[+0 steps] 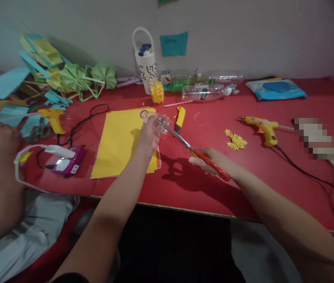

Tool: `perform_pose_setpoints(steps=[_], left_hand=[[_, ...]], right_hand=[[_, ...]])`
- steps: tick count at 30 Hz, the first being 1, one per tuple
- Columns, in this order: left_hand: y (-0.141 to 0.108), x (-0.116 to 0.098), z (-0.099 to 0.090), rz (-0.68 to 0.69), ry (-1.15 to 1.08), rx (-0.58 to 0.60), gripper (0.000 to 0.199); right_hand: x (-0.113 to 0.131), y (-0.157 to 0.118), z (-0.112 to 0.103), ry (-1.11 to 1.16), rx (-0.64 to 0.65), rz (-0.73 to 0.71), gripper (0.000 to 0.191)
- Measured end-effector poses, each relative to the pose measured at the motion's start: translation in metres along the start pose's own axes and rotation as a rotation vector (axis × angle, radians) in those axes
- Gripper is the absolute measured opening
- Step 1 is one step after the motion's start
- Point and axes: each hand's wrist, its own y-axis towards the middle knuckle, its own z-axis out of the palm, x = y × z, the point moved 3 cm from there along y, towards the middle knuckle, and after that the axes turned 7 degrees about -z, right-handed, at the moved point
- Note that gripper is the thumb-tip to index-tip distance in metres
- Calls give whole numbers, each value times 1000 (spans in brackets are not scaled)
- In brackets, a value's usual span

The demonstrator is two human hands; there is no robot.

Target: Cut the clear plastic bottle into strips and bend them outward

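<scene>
My left hand (pixel 151 131) grips the neck part of a clear plastic bottle (pixel 163 125), its mouth ring pointing left. My right hand (pixel 210 160) is closed around red-handled scissors (pixel 204 158). The metal blades reach up and left to the clear plastic, touching or overlapping it; whether they are cutting through is too small to tell. Under my left hand lies a stack of yellow paper sheets (pixel 116 137). A yellow utility knife (pixel 180 119) rests on the red table just beyond the scissors. Yellow paper stars (pixel 237 141) sit in a small pile to the right.
A yellow glue gun (pixel 263 127) with a cord lies at right, near a blurred-out object (pixel 317 137) and a wipes pack (pixel 276 89). Clear bottles (pixel 204 92) and a white tumbler (pixel 146 67) line the back. At left are a purple power strip (pixel 69 160) and another person's hand (pixel 0 141).
</scene>
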Motion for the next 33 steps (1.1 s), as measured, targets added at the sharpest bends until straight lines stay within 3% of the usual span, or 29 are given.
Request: perform_pose_setpoints(steps=[6, 22, 33], left_hand=[[-5, 5, 6, -6, 44, 80, 16], [-17, 0, 16, 4, 38, 17, 6], [-14, -1, 14, 48, -45, 41, 13]], right_hand=[[-1, 0, 3, 71, 24, 23, 57], [1, 1, 7, 148, 6, 42, 56], [4, 0, 10, 265, -18, 110, 57]])
